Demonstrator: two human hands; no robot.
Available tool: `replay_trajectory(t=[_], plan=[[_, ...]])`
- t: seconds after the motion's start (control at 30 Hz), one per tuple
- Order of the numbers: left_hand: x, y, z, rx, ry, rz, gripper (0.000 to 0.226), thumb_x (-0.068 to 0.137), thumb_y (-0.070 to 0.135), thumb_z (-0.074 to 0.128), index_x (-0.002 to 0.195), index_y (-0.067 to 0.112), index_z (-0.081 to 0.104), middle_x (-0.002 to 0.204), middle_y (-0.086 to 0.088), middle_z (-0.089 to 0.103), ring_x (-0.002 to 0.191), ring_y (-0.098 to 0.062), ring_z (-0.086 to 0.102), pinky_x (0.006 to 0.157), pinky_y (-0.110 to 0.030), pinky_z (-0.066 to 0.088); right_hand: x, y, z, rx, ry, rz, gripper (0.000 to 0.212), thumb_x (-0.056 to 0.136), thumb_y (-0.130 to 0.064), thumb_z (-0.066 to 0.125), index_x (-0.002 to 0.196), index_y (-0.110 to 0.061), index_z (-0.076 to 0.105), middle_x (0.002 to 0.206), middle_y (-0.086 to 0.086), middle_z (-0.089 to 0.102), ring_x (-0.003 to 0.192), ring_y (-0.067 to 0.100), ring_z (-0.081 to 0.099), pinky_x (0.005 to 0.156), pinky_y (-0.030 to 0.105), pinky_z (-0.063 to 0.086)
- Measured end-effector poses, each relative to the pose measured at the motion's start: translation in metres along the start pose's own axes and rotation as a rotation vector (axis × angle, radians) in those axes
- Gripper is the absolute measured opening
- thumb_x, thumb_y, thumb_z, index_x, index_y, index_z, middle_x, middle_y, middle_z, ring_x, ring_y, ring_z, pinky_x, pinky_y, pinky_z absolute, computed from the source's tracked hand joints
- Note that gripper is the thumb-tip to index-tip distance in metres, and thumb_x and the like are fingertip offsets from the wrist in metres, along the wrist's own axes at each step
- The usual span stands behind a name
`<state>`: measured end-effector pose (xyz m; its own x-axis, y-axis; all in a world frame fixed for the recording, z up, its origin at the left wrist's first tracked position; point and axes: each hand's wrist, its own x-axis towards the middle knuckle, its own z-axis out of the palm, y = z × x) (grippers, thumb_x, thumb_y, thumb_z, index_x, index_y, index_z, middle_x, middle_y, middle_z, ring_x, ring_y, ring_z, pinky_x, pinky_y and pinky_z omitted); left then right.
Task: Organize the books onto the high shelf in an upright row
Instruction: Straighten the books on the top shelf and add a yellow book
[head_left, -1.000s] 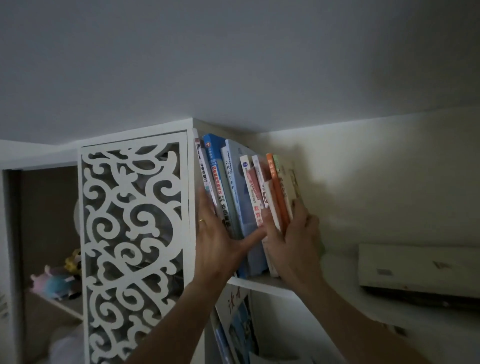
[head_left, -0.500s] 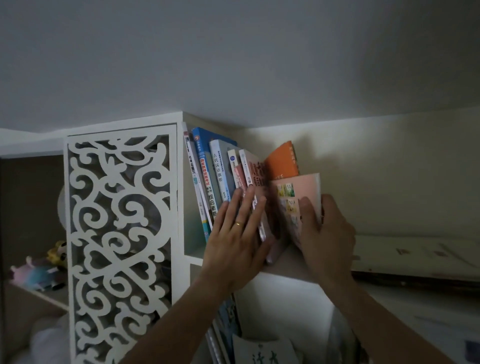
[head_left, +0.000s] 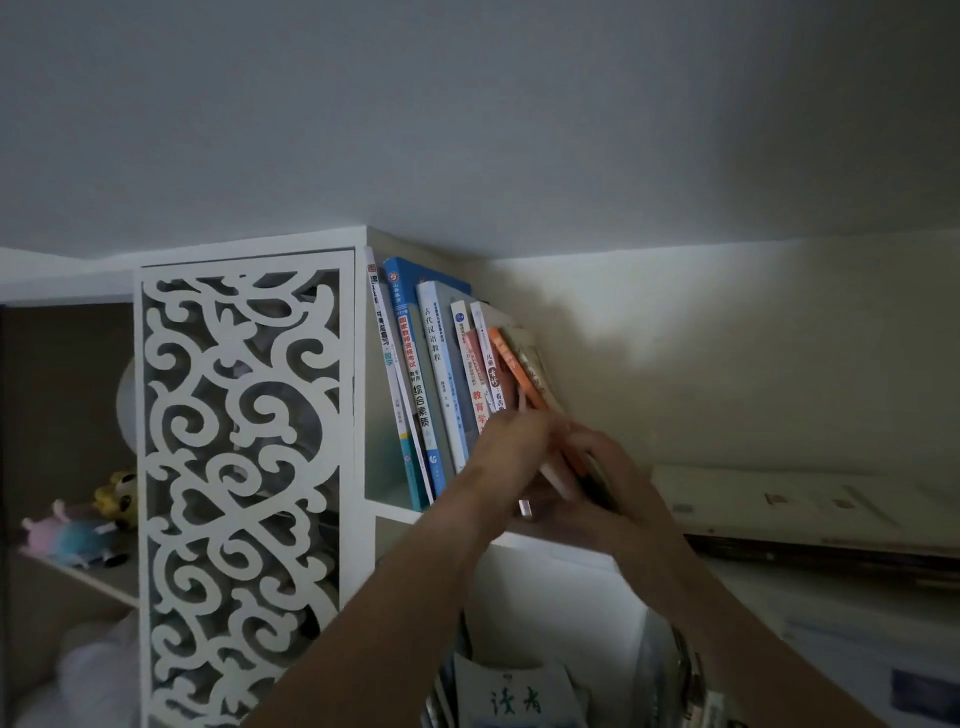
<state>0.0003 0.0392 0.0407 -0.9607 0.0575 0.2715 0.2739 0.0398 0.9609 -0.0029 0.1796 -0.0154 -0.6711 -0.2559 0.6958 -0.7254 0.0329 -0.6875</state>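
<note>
**Op A:** Books stand in a leaning row on the high shelf, hard against the white fretwork cabinet. Nearest me, the two hands meet at the row's right end, and that is where I'd worry.

**Op B:** Grip?

**Op A:** My left hand is blurred. Its fingers look curled against the lower spines of the pink book and its neighbours, but I cannot tell whether it pinches one or only presses. My right hand is wrapped round the bottoms of the orange book and the pale thin book behind it.

**Op B:** Risk?

**Op A:** Those end books tilt left, and their feet sit at the shelf's front lip. One corner already hangs past the edge. If I let go before they're seated, I'd expect them to slide off towards me.

**Op B:** And farther in?

**Op A:** The blue book and the white-spined one lean the same way. Push too hard at the base and the tops may fan out instead of squaring up. Nothing props the right end. Beyond it, the flat object lying by the wall is well apart.
</note>
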Motion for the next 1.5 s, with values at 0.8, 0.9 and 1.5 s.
replay_trajectory(t=[0.8,0.9,1.5], plan=[[-0.128,0.018,-0.112,-0.239,0.085,0.032,0.029,0.083,0.007,0.059,0.102,-0.005,0.078,0.095,-0.027,0.075,0.075,-0.036,0.066,0.082,-0.046,0.054,-0.008,-0.009,0.016,-0.887,0.022,-0.559,0.084,0.088,-0.05,0.069,0.157,-0.023,0.031,0.164,-0.001,0.032,0.148,0.019,0.036,0.114,0.041,0.04],[-0.118,0.033,-0.085,-0.388,0.01,0.105,0.039,0.087,0.029,0.061,0.103,-0.003,0.075,0.086,-0.015,0.072,0.071,-0.026,0.07,0.068,-0.035,0.064,-0.022,-0.023,0.023,-0.818,0.274,-0.741,0.043,0.1,-0.032,0.051,0.139,-0.014,0.059,0.133,0.003,0.066,0.109,0.009,0.065,0.091,0.007,0.046],[0.018,-0.075,-0.042,1.219,0.447,0.776,0.065,0.104,0.036,0.015,0.165,0.015,0.004,0.173,-0.003,-0.002,0.159,-0.024,-0.01,0.128,-0.048,0.005,0.044,0.023,0.002,-0.937,0.101,0.212,0.101,0.068,-0.088,0.058,0.147,-0.033,0.027,0.134,-0.004,0.055,0.117,0.023,0.06,0.091,0.047,0.058]])
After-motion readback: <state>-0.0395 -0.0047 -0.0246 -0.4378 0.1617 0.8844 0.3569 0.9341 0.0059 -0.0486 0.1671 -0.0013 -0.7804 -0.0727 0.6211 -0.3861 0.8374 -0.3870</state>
